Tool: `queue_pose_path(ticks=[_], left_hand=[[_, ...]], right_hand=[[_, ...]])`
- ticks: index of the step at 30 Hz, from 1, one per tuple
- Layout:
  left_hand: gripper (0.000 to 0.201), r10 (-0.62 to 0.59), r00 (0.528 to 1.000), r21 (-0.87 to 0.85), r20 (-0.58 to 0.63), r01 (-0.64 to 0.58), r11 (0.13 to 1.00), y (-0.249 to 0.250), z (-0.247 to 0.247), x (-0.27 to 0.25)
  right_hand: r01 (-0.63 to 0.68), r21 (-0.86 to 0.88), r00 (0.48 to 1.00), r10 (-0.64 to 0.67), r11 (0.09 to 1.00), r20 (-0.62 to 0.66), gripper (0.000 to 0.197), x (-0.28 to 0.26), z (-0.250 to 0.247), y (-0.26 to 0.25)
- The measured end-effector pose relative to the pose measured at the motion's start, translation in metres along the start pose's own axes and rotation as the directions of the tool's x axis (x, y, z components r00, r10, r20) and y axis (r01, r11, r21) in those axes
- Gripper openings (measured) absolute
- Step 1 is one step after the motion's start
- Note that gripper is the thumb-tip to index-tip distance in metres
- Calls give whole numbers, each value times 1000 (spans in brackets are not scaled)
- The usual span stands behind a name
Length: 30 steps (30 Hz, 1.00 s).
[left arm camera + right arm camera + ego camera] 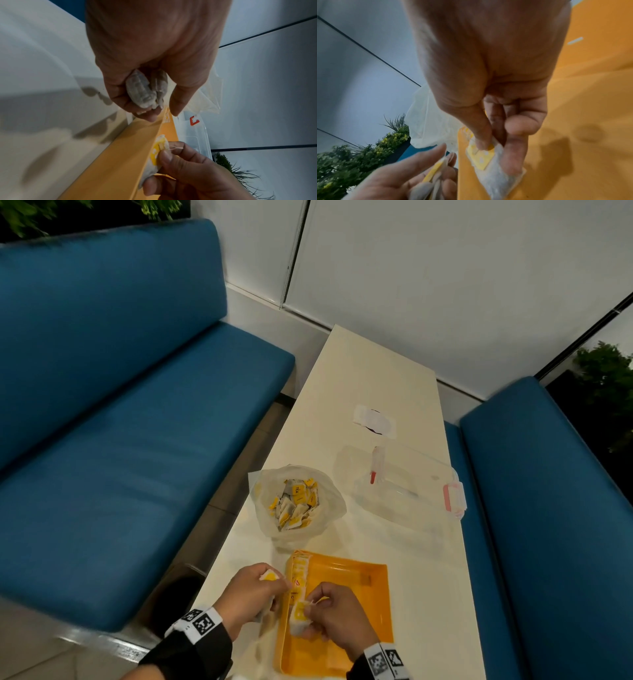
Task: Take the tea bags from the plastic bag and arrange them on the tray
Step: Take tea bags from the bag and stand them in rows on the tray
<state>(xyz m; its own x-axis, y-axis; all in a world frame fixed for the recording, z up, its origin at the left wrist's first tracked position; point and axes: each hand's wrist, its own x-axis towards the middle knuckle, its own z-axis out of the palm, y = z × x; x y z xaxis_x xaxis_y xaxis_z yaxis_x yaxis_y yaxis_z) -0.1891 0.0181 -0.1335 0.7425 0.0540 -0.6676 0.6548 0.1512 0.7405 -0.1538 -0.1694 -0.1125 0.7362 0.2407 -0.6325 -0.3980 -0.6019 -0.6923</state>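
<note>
An orange tray (359, 604) lies on the near end of the table, with a row of tea bags (299, 571) standing along its left wall. Beyond it sits the open plastic bag (329, 515) holding several yellow-tagged tea bags (297, 503). My left hand (253, 594) is at the tray's left rim and grips a small bunch of tea bags (145, 89). My right hand (337, 616) pinches one tea bag (486, 161) by its yellow tag, thumb on top, just inside the tray's left wall (120, 155).
A clear plastic container (404, 487) with pink clips lies on the table right of the bag. A white paper scrap (375, 421) lies farther back. Blue benches (120, 440) flank the narrow table (370, 371) on both sides, with a white wall behind.
</note>
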Motion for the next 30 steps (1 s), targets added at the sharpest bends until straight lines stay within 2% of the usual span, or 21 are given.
queue_pose_path(ticks=[3,8,15,24,30], left_hand=[[29,28,1000,63,-6,-27,998,-1,3,-1],[27,91,995,161,-30,-85,983,-4,6,0],[26,97,995,178,-31,-90,980,-6,7,1],[26,108,993,184,-36,-100,978,-5,8,1],[23,107,994,193,-28,-100,976,-8,7,2]], right_hand=[[-20,-37,1000,19,999,-9,11,0,4,0],[-70,-33,997,68,997,-41,15,4,13,0],[-118,39,988,122,992,-96,15,13,24,3],[-96,13,972,97,995,-214,11,18,32,-4],[-108,6,963,106,994,-246,11,17,33,-9]])
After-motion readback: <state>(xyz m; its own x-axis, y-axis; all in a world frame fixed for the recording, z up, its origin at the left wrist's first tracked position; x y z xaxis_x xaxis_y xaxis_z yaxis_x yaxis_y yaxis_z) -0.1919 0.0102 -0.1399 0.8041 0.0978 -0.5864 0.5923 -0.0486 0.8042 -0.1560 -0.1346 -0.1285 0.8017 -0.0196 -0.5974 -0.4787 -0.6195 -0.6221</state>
